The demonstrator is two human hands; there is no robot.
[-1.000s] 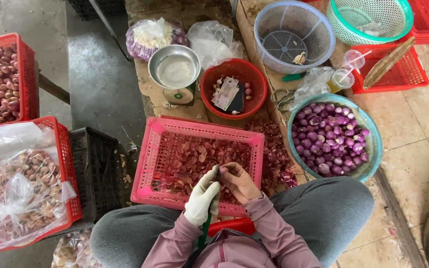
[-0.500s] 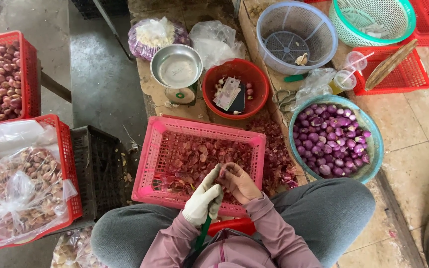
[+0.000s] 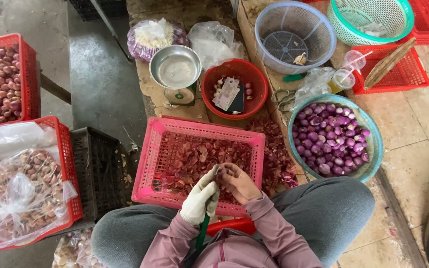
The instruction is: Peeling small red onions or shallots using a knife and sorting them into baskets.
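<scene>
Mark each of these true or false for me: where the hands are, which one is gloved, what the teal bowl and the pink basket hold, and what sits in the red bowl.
1. The left hand wears a white glove. True.
2. The right hand is gloved too. False: it is bare.
3. Both hands are over the pink basket. True.
4. The pink basket holds whole peeled shallots. False: it holds loose reddish skins.
5. The teal bowl is full of peeled purple shallots. True.
6. The red bowl is empty. False: it holds paper notes, a dark flat object and a few small bulbs.
</scene>
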